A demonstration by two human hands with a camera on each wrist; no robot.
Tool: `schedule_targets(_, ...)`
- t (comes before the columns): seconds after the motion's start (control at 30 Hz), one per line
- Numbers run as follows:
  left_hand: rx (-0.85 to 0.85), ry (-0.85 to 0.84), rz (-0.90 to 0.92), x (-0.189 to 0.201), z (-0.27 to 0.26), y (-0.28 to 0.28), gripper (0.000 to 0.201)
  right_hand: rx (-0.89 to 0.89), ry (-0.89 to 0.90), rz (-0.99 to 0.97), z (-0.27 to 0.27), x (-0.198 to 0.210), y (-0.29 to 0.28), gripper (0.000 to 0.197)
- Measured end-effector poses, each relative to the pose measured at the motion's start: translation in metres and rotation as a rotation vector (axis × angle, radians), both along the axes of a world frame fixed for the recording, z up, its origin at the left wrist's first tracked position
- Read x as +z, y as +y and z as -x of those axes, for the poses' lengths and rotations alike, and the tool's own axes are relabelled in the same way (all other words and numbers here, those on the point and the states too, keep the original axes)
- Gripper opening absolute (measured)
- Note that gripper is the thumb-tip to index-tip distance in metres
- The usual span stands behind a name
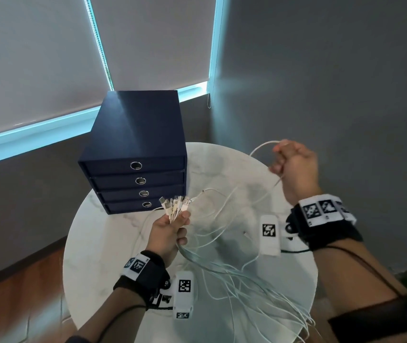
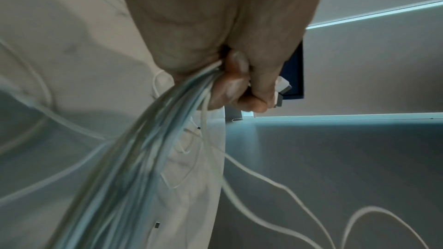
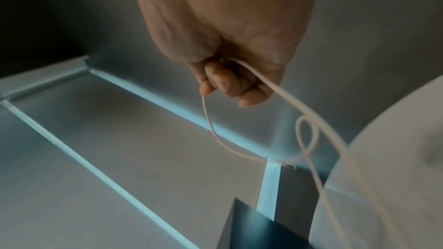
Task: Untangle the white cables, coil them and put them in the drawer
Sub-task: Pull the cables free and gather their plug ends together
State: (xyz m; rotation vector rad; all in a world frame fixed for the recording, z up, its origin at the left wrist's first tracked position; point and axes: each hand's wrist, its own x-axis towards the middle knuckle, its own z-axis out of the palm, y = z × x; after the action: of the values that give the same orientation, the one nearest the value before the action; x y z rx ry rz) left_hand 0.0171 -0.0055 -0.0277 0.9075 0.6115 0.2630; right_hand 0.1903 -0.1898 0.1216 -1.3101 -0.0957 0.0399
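Observation:
My left hand (image 1: 172, 227) grips a bundle of several white cables (image 1: 224, 266) just below their USB plugs (image 1: 175, 204), which fan out above the fist. The strands trail down to the right across the round white marble table (image 1: 98, 256) and over its near edge. In the left wrist view the left hand (image 2: 239, 86) is curled tight round the cable bundle (image 2: 148, 149). My right hand (image 1: 294, 164) is raised at the table's far right and holds one white cable (image 1: 259, 149) that loops out of the fist. In the right wrist view the right hand (image 3: 230, 82) grips that single cable (image 3: 309, 120).
A dark blue drawer unit (image 1: 135, 154) with several shut drawers, each with a ring pull, stands at the table's back left. Grey walls and drawn roller blinds close in behind. Wooden floor shows at lower left.

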Motion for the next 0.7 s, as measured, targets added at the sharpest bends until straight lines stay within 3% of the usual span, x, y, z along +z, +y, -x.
schedule_targets(0.2, 0.006, -0.044, -0.013, 0.005, -0.002, -0.004, 0.007, 0.086, 0.042, 0.091, -0.007, 0.008, -0.024, 0.028)
schedule_targets(0.33, -0.044, -0.173, -0.073, 0.031, -0.013, -0.013, 0.009, 0.216, 0.094, 0.364, 0.009, -0.011, -0.015, 0.030)
schedule_targets(0.5, -0.080, -0.251, -0.221, 0.057, -0.028, -0.029, 0.023, 0.500, 0.115, 0.629, 0.033, -0.029, 0.000, 0.029)
schedule_targets(0.63, -0.130, -0.253, -0.313, 0.062, -0.035, -0.035, 0.017, 0.747, 0.143, 0.620, 0.047, -0.025, 0.007, 0.025)
schedule_targets(0.7, -0.163, -0.253, -0.313, 0.062, -0.033, -0.034, 0.014, 0.751, 0.139, 0.556, 0.049, -0.022, 0.010, 0.026)
